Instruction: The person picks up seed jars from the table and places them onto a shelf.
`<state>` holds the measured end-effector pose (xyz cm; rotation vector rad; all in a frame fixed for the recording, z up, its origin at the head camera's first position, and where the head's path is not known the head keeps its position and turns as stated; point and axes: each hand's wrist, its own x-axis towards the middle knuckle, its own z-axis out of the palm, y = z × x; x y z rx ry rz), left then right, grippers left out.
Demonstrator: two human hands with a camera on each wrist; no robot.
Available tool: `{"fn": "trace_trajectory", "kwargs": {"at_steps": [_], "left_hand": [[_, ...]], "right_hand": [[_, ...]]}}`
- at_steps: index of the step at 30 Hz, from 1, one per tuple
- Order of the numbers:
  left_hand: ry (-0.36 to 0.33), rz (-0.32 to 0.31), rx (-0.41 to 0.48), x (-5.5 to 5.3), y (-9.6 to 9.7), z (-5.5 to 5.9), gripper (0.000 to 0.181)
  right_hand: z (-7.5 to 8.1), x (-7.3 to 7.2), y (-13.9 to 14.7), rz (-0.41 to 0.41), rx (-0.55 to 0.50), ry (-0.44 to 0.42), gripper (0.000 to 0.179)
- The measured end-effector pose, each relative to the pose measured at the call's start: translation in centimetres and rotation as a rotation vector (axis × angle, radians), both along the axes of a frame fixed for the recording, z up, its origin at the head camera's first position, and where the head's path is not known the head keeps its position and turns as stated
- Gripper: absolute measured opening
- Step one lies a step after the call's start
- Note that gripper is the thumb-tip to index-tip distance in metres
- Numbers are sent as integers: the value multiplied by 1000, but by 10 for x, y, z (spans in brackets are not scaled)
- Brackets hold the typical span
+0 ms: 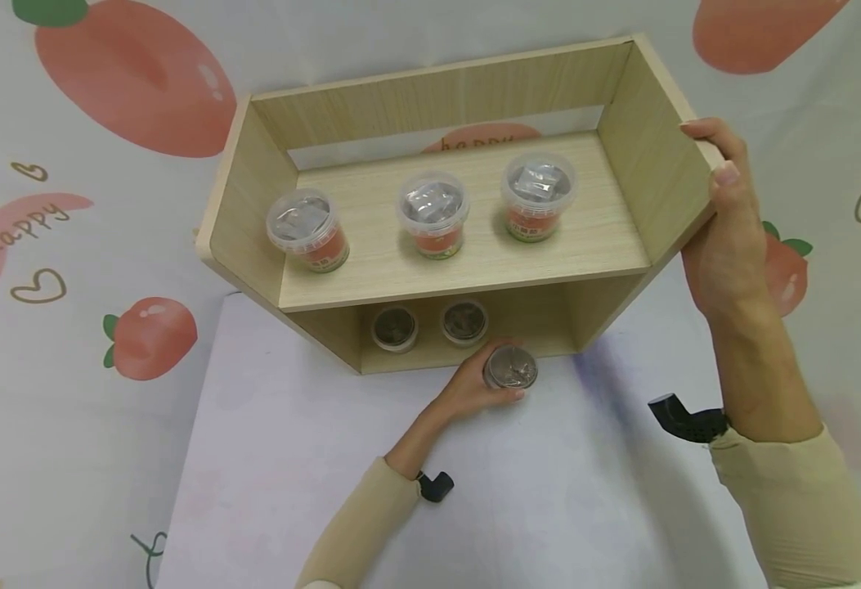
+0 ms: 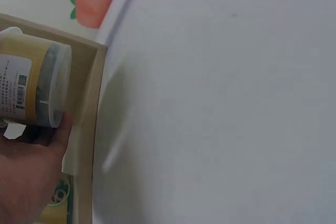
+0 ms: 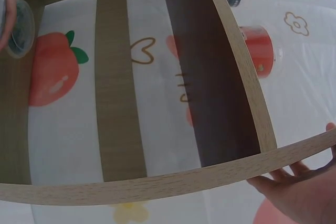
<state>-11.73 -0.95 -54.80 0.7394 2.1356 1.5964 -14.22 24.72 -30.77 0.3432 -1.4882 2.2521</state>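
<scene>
My left hand [image 1: 474, 386] grips a plastic tub [image 1: 513, 367] with a clear lid, at the front edge of the lower shelf. In the left wrist view the tub [image 2: 18, 90] shows a yellow wrap and a white barcode label. My right hand [image 1: 728, 225] holds the right side panel of a light wooden two-tier shelf [image 1: 467, 278]. Two lidded tubs stand on the lower tier, the left tub [image 1: 395, 329] and the middle tub [image 1: 464, 322]. In the right wrist view, the fingers [image 3: 278, 177] lie against the panel's outer side.
Three red-labelled cups with clear lids stand on the upper tier: a left cup [image 1: 308, 229], a middle cup [image 1: 433, 214] and a right cup [image 1: 537, 196]. The shelf stands on a white-covered table [image 1: 548, 491]. A patterned cloth [image 1: 55, 393] hangs behind.
</scene>
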Motion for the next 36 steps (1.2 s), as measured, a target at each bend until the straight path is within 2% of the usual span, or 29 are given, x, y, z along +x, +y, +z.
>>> {"fn": "trace_trajectory", "kwargs": {"at_steps": [9,18,25,33,36], "left_hand": [[33,30,21,-18,14,8,77],[84,52,-64,-31,24,15,83],[123,46,-99,-40,33,21,85],[168,67,-119,-50,42,20,83],[154,70,-99,-52,45,20,84]], "right_hand": [[-1,-1,0,-3,-9,-9,47],[-1,-2,1,-4,-16,-10,47],[-2,-1,1,1,-41,-12,47],[-2,-1,1,-2,-35,-18,47],[-1,-1,0,-3,-34,-20,46]]}}
